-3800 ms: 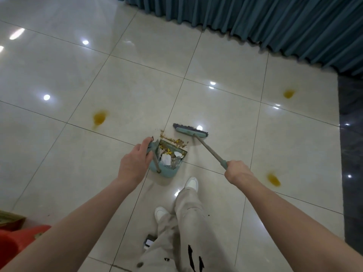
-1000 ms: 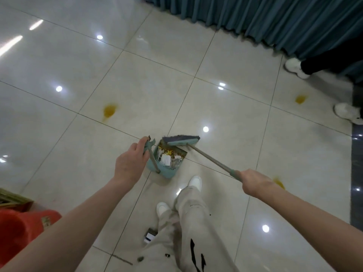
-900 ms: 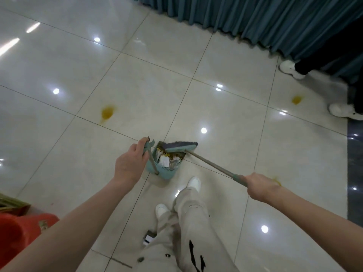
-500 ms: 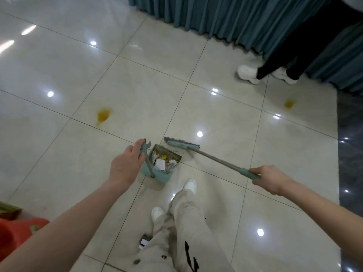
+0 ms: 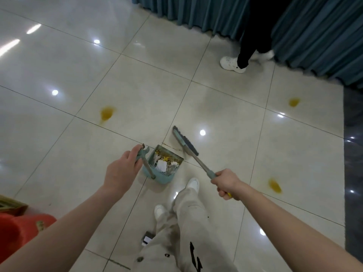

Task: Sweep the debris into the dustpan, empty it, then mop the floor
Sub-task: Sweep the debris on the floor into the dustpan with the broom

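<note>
Left hand (image 5: 121,170) grips the top of the dustpan (image 5: 165,176) handle, fingers curled round it. Dustpan sits on the floor (image 5: 59,154) just ahead of the wearer's white shoe (image 5: 192,183), holding debris (image 5: 165,160) of paper bits and yellow scraps. Right hand (image 5: 225,183) is fisted round the broom (image 5: 185,142) handle; the broom head is just beyond the pan's right corner, with a thin line of crumbs by the lip. Yellow stains (image 5: 107,113) dot the tiles. Another person's shoe (image 5: 232,64) is near the curtain (image 5: 314,32). A red object (image 5: 19,226) is at lower left.

Three yellow stains (image 5: 107,114) (image 5: 294,102) (image 5: 275,185); one dustpan (image 5: 165,178); one broom (image 5: 184,142); two hands (image 5: 121,171) (image 5: 225,182).
</note>
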{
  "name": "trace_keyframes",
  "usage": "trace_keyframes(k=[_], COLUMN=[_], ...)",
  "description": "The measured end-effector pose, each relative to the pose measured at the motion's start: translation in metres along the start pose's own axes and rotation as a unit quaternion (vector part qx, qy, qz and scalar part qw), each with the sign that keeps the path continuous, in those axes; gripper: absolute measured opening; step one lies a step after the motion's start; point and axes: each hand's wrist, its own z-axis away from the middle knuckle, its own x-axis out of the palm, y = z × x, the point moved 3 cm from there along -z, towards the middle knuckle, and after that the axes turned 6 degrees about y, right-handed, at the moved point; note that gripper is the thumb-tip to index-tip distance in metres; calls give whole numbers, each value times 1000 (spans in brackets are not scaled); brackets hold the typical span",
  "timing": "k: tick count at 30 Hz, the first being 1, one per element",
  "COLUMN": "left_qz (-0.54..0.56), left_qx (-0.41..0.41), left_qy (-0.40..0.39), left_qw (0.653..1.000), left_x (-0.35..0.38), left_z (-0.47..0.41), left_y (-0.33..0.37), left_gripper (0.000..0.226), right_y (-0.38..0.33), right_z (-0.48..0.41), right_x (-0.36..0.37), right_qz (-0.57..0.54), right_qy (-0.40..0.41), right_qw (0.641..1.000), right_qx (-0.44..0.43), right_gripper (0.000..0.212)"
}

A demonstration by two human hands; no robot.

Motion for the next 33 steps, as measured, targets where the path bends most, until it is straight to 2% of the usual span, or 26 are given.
trace_keyframes(k=[7, 12, 16, 20, 24, 29, 33], left_qz=[-3, -26, -26, -11, -19, 6, 18], left_qx=[-28, -12, -33, -27, -26, -65, -62], left_qy=[16, 29, 45, 61, 64, 64, 63], left_qw=[999, 999, 998, 998, 997, 996, 996], left_x=[-13, -18, -19, -23, -25, -27, -28], left_z=[3, 9, 10, 11, 12, 17, 22], left_y=[-20, -44, -63, -74, -79, -78, -74], left_gripper=[34, 34, 37, 40, 42, 37, 38], right_y=[-43, -76, -106, -128, -137, -108, -78], right_z=[-12, -31, -47, -52, -38, -13, 2], right_x=[57, 90, 98, 81, 48, 15, 7], right_qz=[-168, -250, -281, -268, -206, -161, -159], right_qy=[-86, -93, -88, -77, -52, -15, 2], right_qw=[981, 962, 954, 960, 977, 986, 987], right_qx=[51, 65, 59, 34, -8, -30, -10], right_gripper=[7, 11, 10, 8, 6, 30, 27])
